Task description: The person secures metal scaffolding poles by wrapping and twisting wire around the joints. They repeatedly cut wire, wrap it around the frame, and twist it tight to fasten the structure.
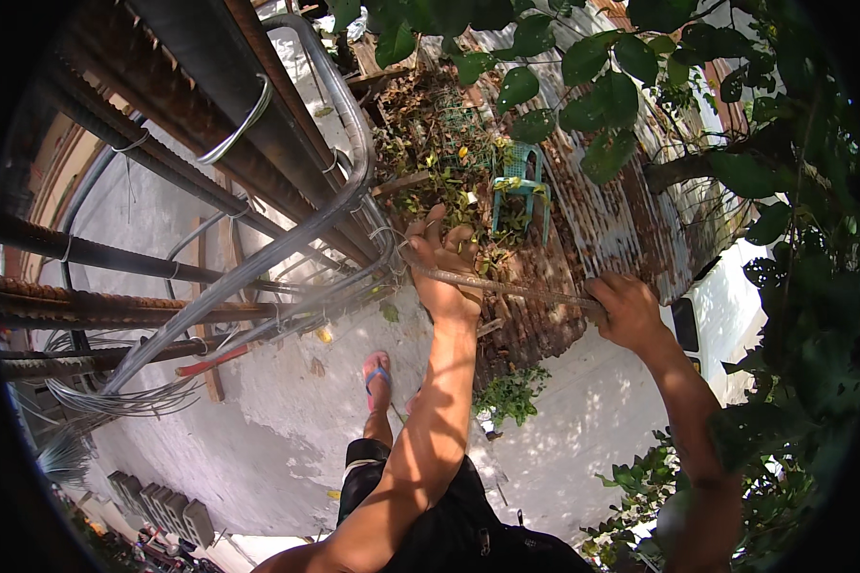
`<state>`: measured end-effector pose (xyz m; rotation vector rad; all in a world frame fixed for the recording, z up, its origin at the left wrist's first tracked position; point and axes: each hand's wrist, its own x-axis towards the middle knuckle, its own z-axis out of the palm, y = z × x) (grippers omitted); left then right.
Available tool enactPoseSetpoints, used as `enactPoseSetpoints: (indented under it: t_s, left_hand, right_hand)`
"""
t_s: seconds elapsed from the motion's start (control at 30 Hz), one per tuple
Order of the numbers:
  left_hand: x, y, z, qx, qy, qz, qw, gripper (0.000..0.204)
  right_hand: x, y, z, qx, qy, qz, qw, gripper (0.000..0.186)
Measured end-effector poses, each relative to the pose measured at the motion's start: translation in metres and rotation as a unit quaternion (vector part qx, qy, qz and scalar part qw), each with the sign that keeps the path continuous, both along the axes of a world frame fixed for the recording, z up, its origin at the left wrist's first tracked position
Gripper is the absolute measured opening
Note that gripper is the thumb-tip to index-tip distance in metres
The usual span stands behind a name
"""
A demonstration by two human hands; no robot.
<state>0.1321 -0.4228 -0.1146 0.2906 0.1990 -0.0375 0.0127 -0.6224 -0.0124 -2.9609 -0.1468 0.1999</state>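
My right hand (pixel 629 310) is closed around one end of a thin rusty metal rod (pixel 535 290). The rod slants leftward across the palm of my left hand (pixel 444 265), whose fingers are apart and loosely bent. Near the left hand's fingers and the rod's far end, a thin tie wire (pixel 384 232) loops at the corner of a bent grey bar (pixel 258 260). That bar rings several thick rusty rebars (pixel 143 310). More tie wire (pixel 244 124) is wrapped around the bars. The rod's exact contact with the wire is too small to make out.
Coiled loose wire (pixel 129 396) hangs at the lower left, above grey hollow blocks (pixel 162 506). Rusty corrugated sheets (pixel 631 205) and a small green plastic chair (pixel 519 186) lie beyond my hands. Leafy branches (pixel 602 105) hang at right. My sandalled foot (pixel 377 379) stands on concrete (pixel 268 420).
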Motion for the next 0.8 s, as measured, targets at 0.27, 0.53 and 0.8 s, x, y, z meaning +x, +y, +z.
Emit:
enactPoseSetpoints:
  t_s: [0.27,0.53,0.8]
  left_hand:
    - [-0.015,0.007,0.008,-0.294,-0.071,-0.077,0.95,0.044]
    - [0.007,0.002,-0.015,-0.092,-0.068,-0.05,0.992,0.023]
    - [0.017,0.033,-0.038,-0.078,-0.118,-0.181,0.973,0.019]
  right_hand:
    - [0.009,-0.019,-0.018,0.25,0.046,-0.059,0.965,0.041]
    - [0.02,-0.01,-0.036,0.062,-0.06,-0.059,0.995,0.046]
    - [0.032,0.01,-0.062,0.131,0.252,-0.045,0.958,0.044]
